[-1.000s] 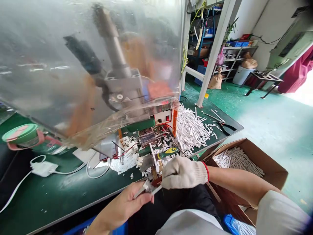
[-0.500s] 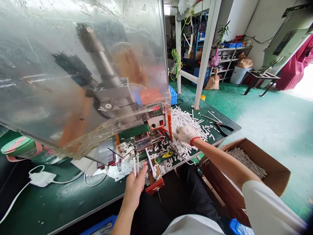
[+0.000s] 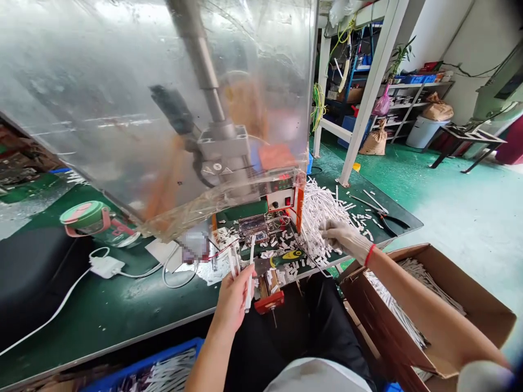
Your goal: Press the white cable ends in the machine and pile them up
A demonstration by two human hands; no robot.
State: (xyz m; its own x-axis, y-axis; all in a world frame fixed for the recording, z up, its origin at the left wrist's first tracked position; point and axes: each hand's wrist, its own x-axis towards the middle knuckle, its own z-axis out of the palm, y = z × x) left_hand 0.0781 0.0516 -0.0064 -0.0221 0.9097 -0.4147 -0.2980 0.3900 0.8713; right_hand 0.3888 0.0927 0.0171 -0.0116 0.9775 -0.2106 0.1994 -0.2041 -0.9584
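Observation:
My bare left hand (image 3: 233,298) is closed on several thin white strips (image 3: 233,261). Another long white strip (image 3: 250,272) stands out by its thumb, over the workbench. In a white glove with a red cuff, my right hand (image 3: 345,238) hovers at the near side of a heap of white strips (image 3: 322,209). Its fingers are bent together; whatever they pinch cannot be made out. A red vise-like clamp (image 3: 269,302) sits at the bench edge, right of my left hand. Just beyond it lies a tool with a yellow-green handle (image 3: 288,258).
A clear plastic shield (image 3: 245,43) covers the machine ahead. Pliers (image 3: 392,222) lie at the bench's right end. A cardboard box (image 3: 441,337) of strips stands at my right, a blue crate (image 3: 143,370) at lower left. A white cable (image 3: 134,276) crosses the bench.
The view has swung left. My left hand now has the long strip by its thumb, which lay over the clamp before. My right hand has drawn back slightly from the heap.

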